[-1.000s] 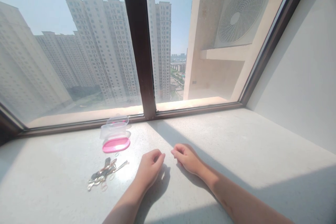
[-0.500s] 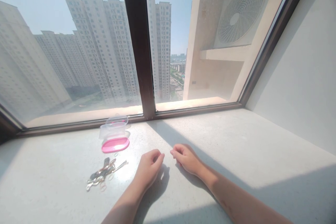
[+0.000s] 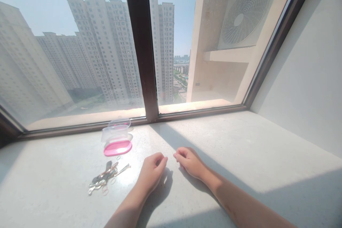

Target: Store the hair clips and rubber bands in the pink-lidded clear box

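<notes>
My left hand (image 3: 155,170) rests on the pale sill in a loose fist, thumb against the curled fingers, and nothing shows in it. A short gap away, my right hand (image 3: 190,162) is curled the same way, also with nothing showing. Left of my left hand lies a pile of small metal pieces (image 3: 107,176), silver, dark and copper-coloured; their exact kind is too blurred to tell. Thin rings (image 3: 105,190) lie beside it. Behind the pile sit a pink oval lid-like piece (image 3: 117,148) and a clear plastic container (image 3: 115,133). Neither hand touches these things.
The white sill (image 3: 213,135) runs under a window with a dark frame (image 3: 151,114). A white wall (image 3: 307,89) bounds the right side. Sunlight and shadow bands cross the sill. Outside stand tall buildings and an air-conditioner unit (image 3: 243,17).
</notes>
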